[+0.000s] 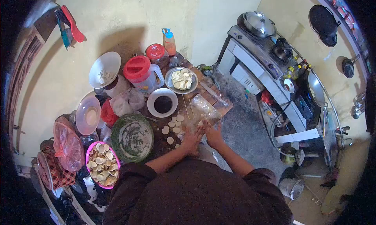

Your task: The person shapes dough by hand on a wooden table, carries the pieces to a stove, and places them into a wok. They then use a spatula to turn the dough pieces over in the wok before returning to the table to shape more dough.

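Observation:
At the table's near right side, my left hand (191, 141) and my right hand (214, 135) come together at the fingertips. Between them is a small pale piece of dough (201, 123), partly hidden by the fingers. Just left of my left hand, several flat round dough discs (170, 140) lie loose on the dark table. Beyond my hands rests a clear plastic sheet or bag (206, 107), dusted white. A thin wire-like handle (189, 109) lies beside it. Farther off, a metal bowl (169, 83) contains more pale discs.
A white bowl of dark liquid (152, 106), a floured green tray (116, 137) and a red-lidded jug (143, 78) crowd the table's left. A knife (211, 92) lies near its right edge. A pink basket (89, 154) carries many discs. The stove (250, 41) stands across the floor.

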Demonstrator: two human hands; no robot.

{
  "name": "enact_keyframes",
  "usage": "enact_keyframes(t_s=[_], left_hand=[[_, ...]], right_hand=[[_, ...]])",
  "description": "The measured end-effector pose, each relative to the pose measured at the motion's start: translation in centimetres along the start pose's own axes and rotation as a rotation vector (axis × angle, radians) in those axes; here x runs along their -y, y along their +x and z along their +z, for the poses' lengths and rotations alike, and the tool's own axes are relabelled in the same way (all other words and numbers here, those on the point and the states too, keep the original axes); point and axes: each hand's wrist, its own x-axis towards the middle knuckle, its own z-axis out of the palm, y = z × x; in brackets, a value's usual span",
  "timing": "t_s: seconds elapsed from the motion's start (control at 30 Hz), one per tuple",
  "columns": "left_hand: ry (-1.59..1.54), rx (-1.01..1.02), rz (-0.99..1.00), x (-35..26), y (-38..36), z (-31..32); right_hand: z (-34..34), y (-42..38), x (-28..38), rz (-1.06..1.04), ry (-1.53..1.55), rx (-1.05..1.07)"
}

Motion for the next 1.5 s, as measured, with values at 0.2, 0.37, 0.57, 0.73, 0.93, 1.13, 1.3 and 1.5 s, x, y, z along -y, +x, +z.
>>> enact_keyframes(t_s=[0.2,0.37,0.57,0.73,0.93,1.13,1.3,1.5], left_hand=[[0.043,0.100,-0.009,-0.1,0.1,-1.5],[-0.188,-0.009,0.019,0.8,-0.1,-0.1],[-0.416,-0.392,-0.211,1.7,2.0,-4.4],[-0.254,-0.619,-0.063,3.0,6.3,0.9],[-0.572,-0.514,-0.170,2.3,7.0,1.8],[-0.403,-0.555,-0.209,0.4,6.2,-2.6],[-0.541,-0.445,-0.241,2.0,8.0,-0.9],[-0.402,-0.364,-0.257,1.8,7.6,-3.0]], right_hand=[[-3.1,-0.3,2.4,0.186,0.048,0.393],[0.1,-2.1,2.5,0.017,-0.163,0.093],[-1.3,-2.6,2.8,0.036,-0.235,0.129],[-2.5,-1.1,4.3,0.189,-0.083,0.310],[-1.7,-1.9,3.1,0.211,0.056,0.129],[-2.4,-4.6,2.8,0.374,0.278,0.019],[-2.1,-5.7,2.9,0.425,0.401,0.012],[-2.8,-4.9,2.0,0.466,0.449,-0.004]])
